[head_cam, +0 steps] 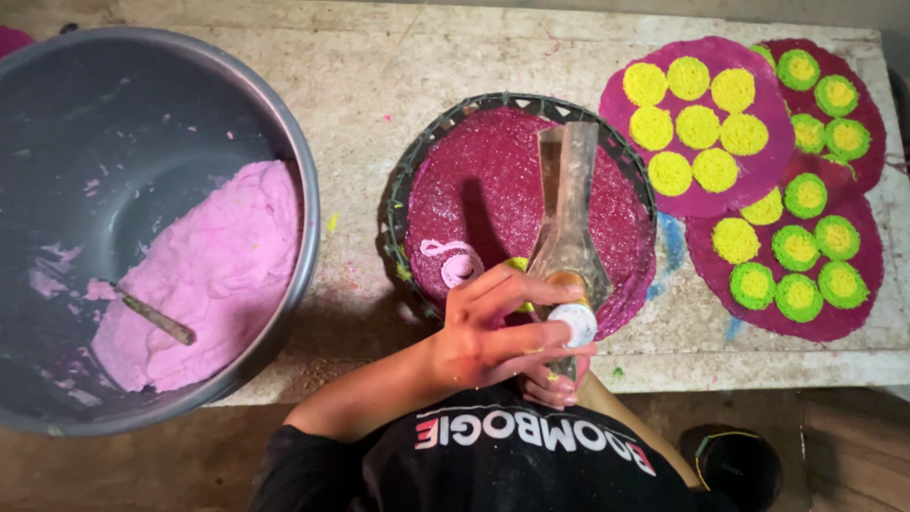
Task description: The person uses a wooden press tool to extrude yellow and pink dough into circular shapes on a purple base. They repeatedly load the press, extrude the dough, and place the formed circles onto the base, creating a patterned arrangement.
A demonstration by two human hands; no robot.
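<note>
Leftmost, a grey basin (284,133) fills the upper left of the frame, holding pink paste (209,275) and a stick (156,320). Lower centre: left hand (498,332), fingers curled narrow around a wooden press (567,223) and a small white piece (574,322); right hand (555,384) mostly hidden beneath, state unclear. Press lies over a magenta disc (493,180) on a woven tray (431,133), centre frame. Upper right: finished discs with yellow and green dots (701,123).

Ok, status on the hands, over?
Left hand and right hand both shut on long tool. Tool over magenta disc in woven tray. Nothing in the way.
</note>
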